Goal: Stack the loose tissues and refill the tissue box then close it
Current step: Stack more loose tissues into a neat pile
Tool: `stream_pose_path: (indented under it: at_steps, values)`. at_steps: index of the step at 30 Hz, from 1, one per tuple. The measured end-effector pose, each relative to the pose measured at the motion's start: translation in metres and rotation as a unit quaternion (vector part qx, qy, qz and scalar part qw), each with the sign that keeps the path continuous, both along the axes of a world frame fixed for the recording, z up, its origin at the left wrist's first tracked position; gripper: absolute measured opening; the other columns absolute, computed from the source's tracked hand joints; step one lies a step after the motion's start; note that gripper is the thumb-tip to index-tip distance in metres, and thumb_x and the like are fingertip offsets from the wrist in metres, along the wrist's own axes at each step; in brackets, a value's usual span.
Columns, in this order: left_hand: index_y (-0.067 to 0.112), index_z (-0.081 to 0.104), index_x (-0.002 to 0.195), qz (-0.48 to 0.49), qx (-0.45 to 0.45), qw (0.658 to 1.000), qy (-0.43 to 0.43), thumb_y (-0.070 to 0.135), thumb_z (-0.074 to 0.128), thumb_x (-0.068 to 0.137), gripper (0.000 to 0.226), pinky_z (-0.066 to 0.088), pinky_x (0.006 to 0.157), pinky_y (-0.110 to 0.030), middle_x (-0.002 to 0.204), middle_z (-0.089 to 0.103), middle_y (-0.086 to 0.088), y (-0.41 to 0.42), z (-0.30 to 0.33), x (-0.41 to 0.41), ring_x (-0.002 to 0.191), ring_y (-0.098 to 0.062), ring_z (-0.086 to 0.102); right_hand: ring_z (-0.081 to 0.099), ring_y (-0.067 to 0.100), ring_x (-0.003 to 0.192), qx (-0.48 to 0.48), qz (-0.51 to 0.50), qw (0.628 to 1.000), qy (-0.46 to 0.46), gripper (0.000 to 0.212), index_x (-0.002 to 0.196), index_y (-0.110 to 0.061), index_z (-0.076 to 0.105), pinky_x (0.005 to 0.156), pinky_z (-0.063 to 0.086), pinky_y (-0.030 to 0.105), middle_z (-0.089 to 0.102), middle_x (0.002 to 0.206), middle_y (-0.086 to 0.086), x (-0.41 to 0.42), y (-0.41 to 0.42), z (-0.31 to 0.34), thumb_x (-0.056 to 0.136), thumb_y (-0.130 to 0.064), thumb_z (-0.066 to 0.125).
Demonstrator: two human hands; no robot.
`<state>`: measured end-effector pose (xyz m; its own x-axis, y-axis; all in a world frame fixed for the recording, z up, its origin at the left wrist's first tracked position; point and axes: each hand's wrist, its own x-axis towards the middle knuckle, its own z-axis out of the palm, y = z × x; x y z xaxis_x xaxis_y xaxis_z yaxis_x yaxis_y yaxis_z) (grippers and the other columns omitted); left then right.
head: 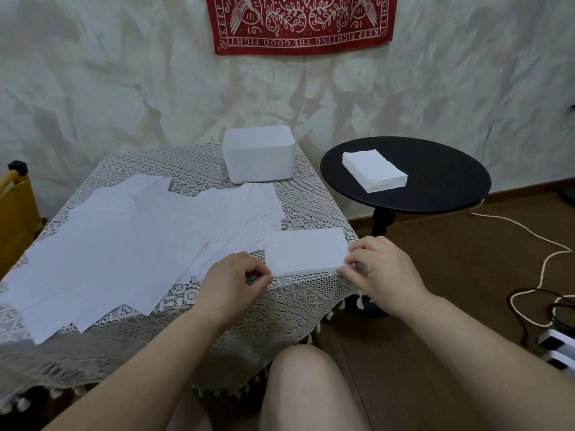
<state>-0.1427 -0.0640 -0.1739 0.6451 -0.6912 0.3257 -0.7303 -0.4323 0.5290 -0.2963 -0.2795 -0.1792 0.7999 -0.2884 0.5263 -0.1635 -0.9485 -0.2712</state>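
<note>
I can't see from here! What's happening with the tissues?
Both hands pinch small stack. Loose tissues remain. Box open, unblocked.

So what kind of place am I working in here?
Most likely a room in a home, not a workshop. A lace tablecloth covers the table, a red printed bandana hangs on a wall draped in creased cloth, and a small black round side table stands on wood-look flooring.

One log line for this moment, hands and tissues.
left hand pinches small stack | right hand pinches it | loose tissues spread | box open
</note>
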Motion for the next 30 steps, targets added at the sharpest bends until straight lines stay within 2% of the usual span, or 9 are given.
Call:
stream_pose_path:
  at_steps: [4,10,12,16,20,23,25,27,30]
  values:
    - [0.03,0.072,0.086,-0.004,0.008,1.0,0.001,0.028,0.07,0.082,0.005,0.039,0.075,-0.016,0.093,0.058,0.019,0.0,-0.002,0.001,0.086,-0.001,0.053,0.053,0.017,0.073,0.006,0.015,1.0,0.015,0.009,0.071,-0.021,0.071,0.06,0.047,0.027,0.064,0.08,-0.008,-0.002,0.002,0.002,0.076,-0.024,0.078]
    - [0.03,0.071,0.08,-0.006,0.006,1.0,0.006,0.025,0.072,0.081,0.005,0.032,0.073,-0.004,0.091,0.055,0.021,0.001,-0.002,0.002,0.089,-0.001,0.053,0.052,0.016,0.075,-0.014,-0.002,1.0,0.023,0.012,0.067,-0.02,0.07,0.06,0.044,0.024,0.064,0.081,-0.008,0.003,0.005,0.005,0.078,-0.024,0.074]
    - [0.031,0.069,0.077,0.005,-0.013,1.0,0.004,0.026,0.073,0.079,0.007,0.033,0.073,-0.007,0.092,0.056,0.019,0.003,0.0,0.001,0.089,-0.001,0.053,0.055,0.019,0.075,-0.015,0.009,1.0,-0.008,0.009,0.069,-0.017,0.07,0.06,0.044,0.024,0.066,0.081,-0.005,0.008,0.014,0.01,0.075,-0.019,0.077]
    - [0.027,0.071,0.08,0.049,-0.045,0.996,-0.057,0.024,0.074,0.078,0.005,0.034,0.074,-0.02,0.091,0.058,0.016,0.016,0.006,0.001,0.092,-0.005,0.051,0.062,0.026,0.08,-0.013,0.049,0.998,-0.037,0.006,0.078,-0.014,0.071,0.063,0.053,0.035,0.067,0.084,-0.001,0.023,0.039,0.019,0.076,-0.017,0.076]
    - [0.024,0.072,0.087,0.092,-0.033,0.989,-0.112,0.025,0.077,0.076,0.013,0.038,0.073,-0.025,0.094,0.063,0.01,0.055,0.006,0.014,0.094,-0.017,0.055,0.063,0.024,0.081,-0.015,0.091,0.995,-0.032,0.01,0.082,-0.014,0.071,0.065,0.052,0.032,0.068,0.086,-0.001,0.049,0.075,0.025,0.077,-0.022,0.069]
    - [0.022,0.072,0.09,0.137,-0.011,0.981,-0.134,0.04,0.073,0.072,0.025,0.043,0.076,-0.027,0.098,0.065,0.006,0.094,0.006,0.028,0.096,-0.022,0.057,0.062,0.023,0.087,0.01,0.117,0.993,-0.021,0.013,0.089,-0.013,0.071,0.071,0.051,0.032,0.067,0.092,0.001,0.07,0.104,0.025,0.083,-0.024,0.066]
    - [0.022,0.072,0.097,0.144,0.044,0.98,-0.128,0.053,0.068,0.069,0.041,0.046,0.082,-0.031,0.106,0.065,0.006,0.118,0.006,0.035,0.101,-0.02,0.057,0.062,0.023,0.092,0.033,0.134,0.99,-0.014,0.016,0.095,-0.011,0.07,0.075,0.048,0.031,0.066,0.097,0.002,0.083,0.121,0.023,0.087,-0.023,0.062]
    - [0.022,0.069,0.108,0.143,0.093,0.981,-0.092,0.057,0.073,0.07,0.052,0.045,0.091,-0.032,0.116,0.061,0.007,0.141,0.005,0.039,0.11,-0.016,0.054,0.061,0.023,0.097,0.065,0.15,0.987,-0.005,0.02,0.103,-0.011,0.068,0.079,0.049,0.032,0.064,0.105,0.004,0.099,0.139,0.021,0.091,-0.022,0.058]
    - [0.021,0.068,0.112,0.144,0.081,0.984,-0.06,0.04,0.077,0.073,0.044,0.04,0.093,-0.022,0.12,0.061,0.01,0.158,-0.001,0.041,0.112,-0.012,0.055,0.056,0.018,0.104,0.101,0.145,0.984,0.031,0.025,0.114,-0.013,0.064,0.087,0.044,0.032,0.058,0.115,0.001,0.118,0.157,0.015,0.095,-0.024,0.051]
